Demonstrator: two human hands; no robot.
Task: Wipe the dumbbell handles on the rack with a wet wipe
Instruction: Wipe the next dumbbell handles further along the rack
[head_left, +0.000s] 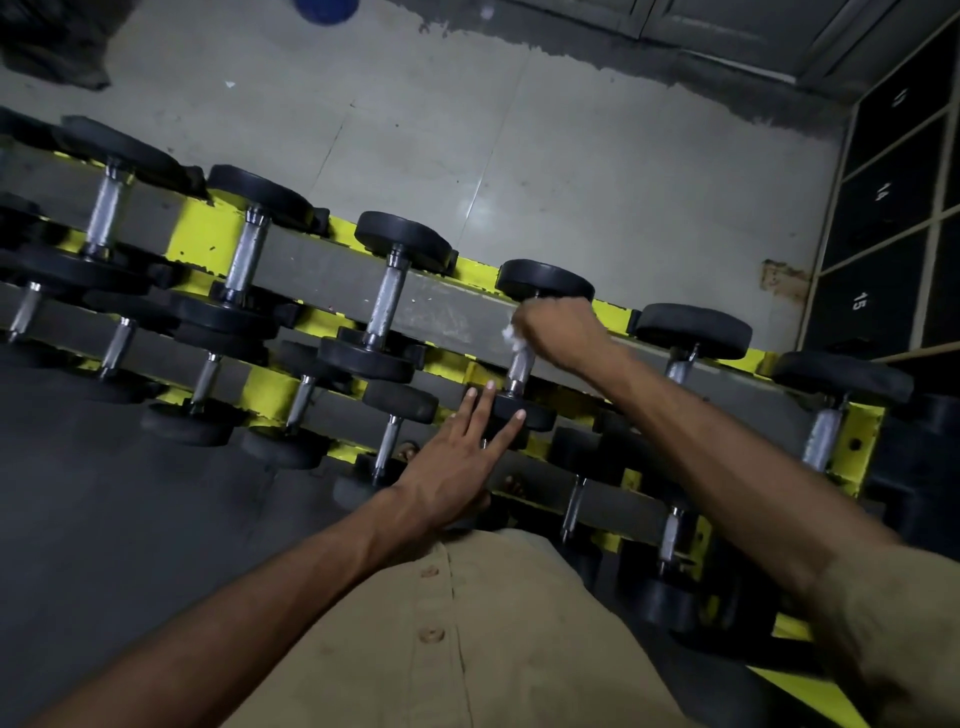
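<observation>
right hand (561, 332) grips wipe (511, 336), left (447, 467) maybe touching dumbbell (521, 366)

The dumbbell handle (521, 364) is knurled bright metal; dumbbell heads (545, 280), matt black rubber; rack (210, 234), chipped yellow paint; floor (571, 182), glossy.

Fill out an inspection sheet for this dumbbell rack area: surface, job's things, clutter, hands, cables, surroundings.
Surface: yellow and grey rack, tiered, loaded with black dumbbells.
Job's things: white wet wipe bunched round the knurled handle of a dumbbell in the farthest row.
Clutter: blue object and dark bundle on the floor beyond the rack; what they are cannot be told.
Hands: right hand grips the wet wipe on the handle; left hand, fingers straight, rests on that dumbbell's near head.
Cables: nothing seen.
Surroundings: pale tiled floor, numbered lockers at the right, dark mat at the left.
</observation>
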